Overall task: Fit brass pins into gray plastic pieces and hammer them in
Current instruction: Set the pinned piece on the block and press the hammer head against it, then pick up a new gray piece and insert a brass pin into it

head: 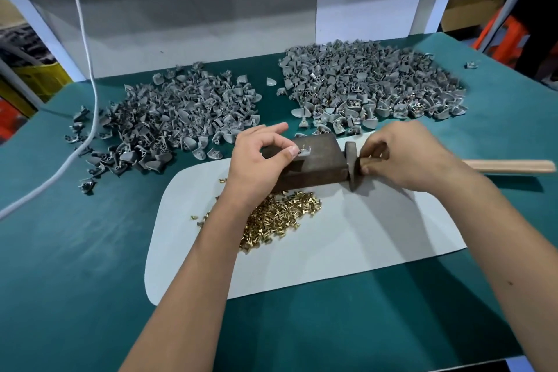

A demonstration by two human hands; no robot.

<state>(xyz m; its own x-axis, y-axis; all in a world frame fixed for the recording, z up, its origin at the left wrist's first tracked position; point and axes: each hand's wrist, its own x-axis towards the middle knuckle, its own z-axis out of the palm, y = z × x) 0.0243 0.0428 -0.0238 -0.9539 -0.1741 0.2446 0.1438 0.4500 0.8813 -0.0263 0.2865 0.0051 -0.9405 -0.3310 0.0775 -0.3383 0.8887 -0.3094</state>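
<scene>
Head view: left hand [256, 157] pinches a small gray plastic piece [304, 151] on the dark brown block [314, 164]; right hand [404, 154] grips the wooden-handled hammer [351, 166] beside it, mid-tabletop.

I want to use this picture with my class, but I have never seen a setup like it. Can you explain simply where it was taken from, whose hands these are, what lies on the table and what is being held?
There is no machine here. A person wears a camera on the head, so you look down at their own two hands over a green table.

The left hand pinches a small gray plastic piece on a dark block. The right hand grips a hammer, whose wooden handle sticks out to the right.

On a white mat lies a heap of brass pins. Farther back are a left pile and a right pile of gray pieces; brass glints in the right one.
</scene>
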